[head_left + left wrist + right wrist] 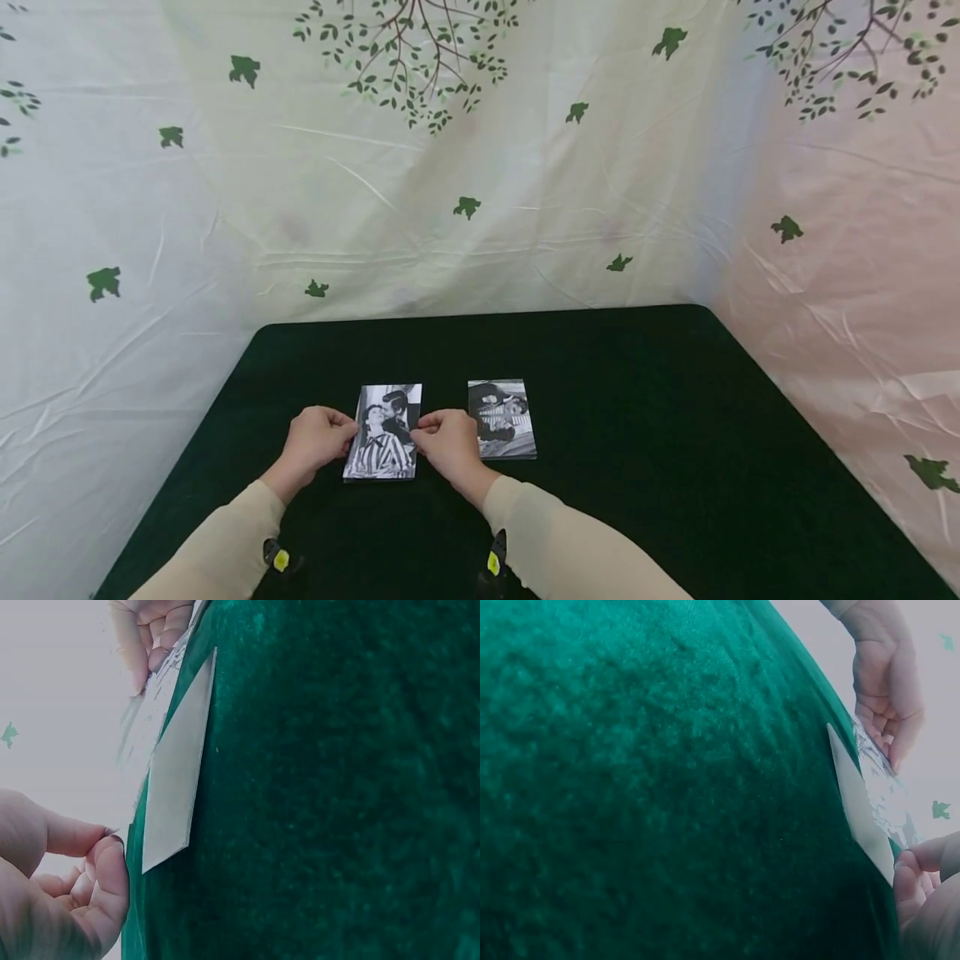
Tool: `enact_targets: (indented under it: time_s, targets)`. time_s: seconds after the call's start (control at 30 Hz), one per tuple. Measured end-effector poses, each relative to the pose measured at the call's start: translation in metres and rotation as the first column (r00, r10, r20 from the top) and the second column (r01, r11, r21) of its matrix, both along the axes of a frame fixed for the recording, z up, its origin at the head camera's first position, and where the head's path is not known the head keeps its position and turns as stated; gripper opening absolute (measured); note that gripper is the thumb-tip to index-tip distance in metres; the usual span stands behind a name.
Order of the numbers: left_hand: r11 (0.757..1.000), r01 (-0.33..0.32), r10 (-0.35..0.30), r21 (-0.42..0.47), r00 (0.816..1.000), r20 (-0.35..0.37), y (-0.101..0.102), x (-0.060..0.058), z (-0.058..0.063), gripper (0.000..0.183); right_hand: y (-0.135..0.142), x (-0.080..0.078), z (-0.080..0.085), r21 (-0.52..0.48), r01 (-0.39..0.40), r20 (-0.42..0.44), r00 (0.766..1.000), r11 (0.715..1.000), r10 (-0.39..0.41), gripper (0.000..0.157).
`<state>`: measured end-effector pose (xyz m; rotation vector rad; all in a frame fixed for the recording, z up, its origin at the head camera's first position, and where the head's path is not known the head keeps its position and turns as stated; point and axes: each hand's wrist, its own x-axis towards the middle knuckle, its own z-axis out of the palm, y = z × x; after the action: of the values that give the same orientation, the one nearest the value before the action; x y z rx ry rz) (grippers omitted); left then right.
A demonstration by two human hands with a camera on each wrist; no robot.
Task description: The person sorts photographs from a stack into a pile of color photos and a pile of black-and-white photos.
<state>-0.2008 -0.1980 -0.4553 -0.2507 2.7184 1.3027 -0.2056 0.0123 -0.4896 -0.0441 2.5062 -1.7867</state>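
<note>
Both hands hold a black-and-white photo print (381,437) of two people, one in a striped top. My left hand (317,437) pinches its left edge between thumb and fingers. On the opposite edge, the right hand (450,446) has the same pinch. Seen from the left wrist, the print is a bright, glossy sheet raised off the cloth, its picture washed out. A pale flat card (176,772) lies below it on the cloth; whether it is one card or a thin pile I cannot tell. The pale card (859,806) shows in the right wrist view too.
A second black-and-white print (506,417) lies just right of the right hand, partly covered by it. Dark green velvety cloth covers the table (637,433). Pale fabric (525,167) with printed leaves and branches hangs behind and on both sides.
</note>
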Motion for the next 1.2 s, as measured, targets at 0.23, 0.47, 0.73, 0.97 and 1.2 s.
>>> enact_targets:
  time_s: [0.23,0.47,0.73,0.97,1.2]
  targets:
    - [1.000,0.007,-0.006,-0.007,1.000,0.026,-0.004,-0.002,-0.006,0.017,-0.006,0.000,-0.002,0.098,0.026,-0.011,1.000,0.995,-0.025,0.012]
    - [1.000,0.029,-0.029,-0.010,0.999,0.041,-0.011,-0.010,-0.015,0.017,-0.012,-0.004,-0.007,0.164,0.032,-0.019,0.999,0.986,-0.029,0.011]
    - [0.999,0.045,-0.044,-0.024,0.998,0.043,-0.016,-0.019,-0.019,0.017,-0.018,-0.008,-0.010,0.216,0.076,-0.066,0.996,0.973,-0.063,0.011]
    - [0.999,0.045,-0.044,-0.016,0.998,0.048,-0.018,-0.022,-0.023,0.016,-0.019,-0.009,-0.012,0.242,0.098,-0.097,0.992,0.965,-0.076,0.012]
    - [0.999,0.052,-0.051,-0.005,0.997,0.055,-0.018,-0.024,-0.024,0.016,-0.021,-0.010,-0.014,0.279,0.133,-0.129,0.987,0.951,-0.101,0.009]
